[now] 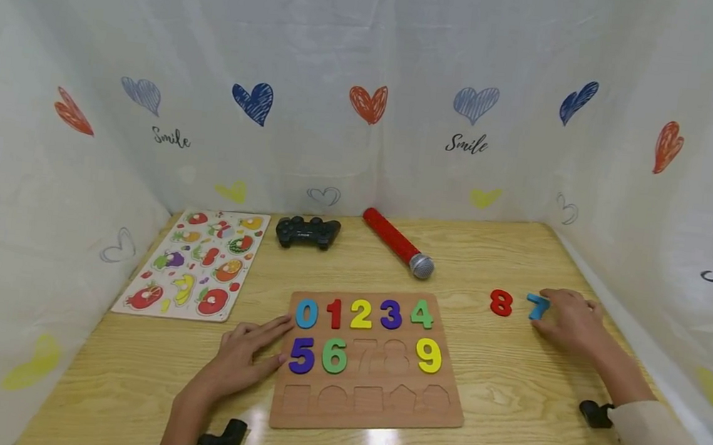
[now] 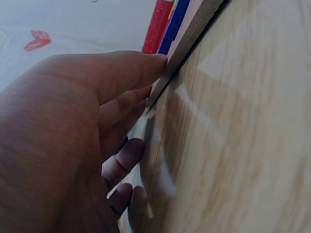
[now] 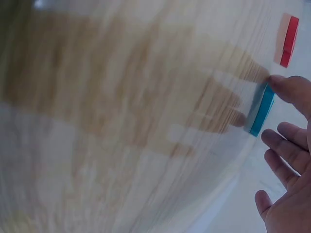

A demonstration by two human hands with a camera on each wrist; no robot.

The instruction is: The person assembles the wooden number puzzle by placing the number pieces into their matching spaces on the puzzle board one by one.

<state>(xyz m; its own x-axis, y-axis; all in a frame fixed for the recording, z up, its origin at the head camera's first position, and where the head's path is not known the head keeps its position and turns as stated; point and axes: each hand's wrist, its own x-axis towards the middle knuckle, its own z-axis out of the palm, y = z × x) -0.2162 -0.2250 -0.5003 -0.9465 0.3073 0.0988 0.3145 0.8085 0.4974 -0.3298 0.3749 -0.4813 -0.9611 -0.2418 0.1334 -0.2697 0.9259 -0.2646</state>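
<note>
A wooden number board (image 1: 369, 421) lies on the table with coloured digits set in its top two rows. Recesses shaped like a 7 and an 8 show between the green 6 (image 1: 334, 356) and the yellow 9 (image 1: 428, 355). My left hand (image 1: 245, 355) rests at the board's left edge, fingers extended, thumb touching the side. Over on the right, my right hand (image 1: 573, 320) holds a blue number 7 (image 1: 538, 307) between thumb and fingers. In the right wrist view, the thumb meets one end of the 7 (image 3: 263, 110). A red number 8 (image 1: 500, 302) lies just left of it.
Behind the board are a black game controller (image 1: 307, 232) and a red toy microphone (image 1: 393, 239) with a silver head. A fruit puzzle board (image 1: 198, 264) lies at the left. A white curtain (image 1: 321, 54) printed with hearts surrounds the table's back and sides.
</note>
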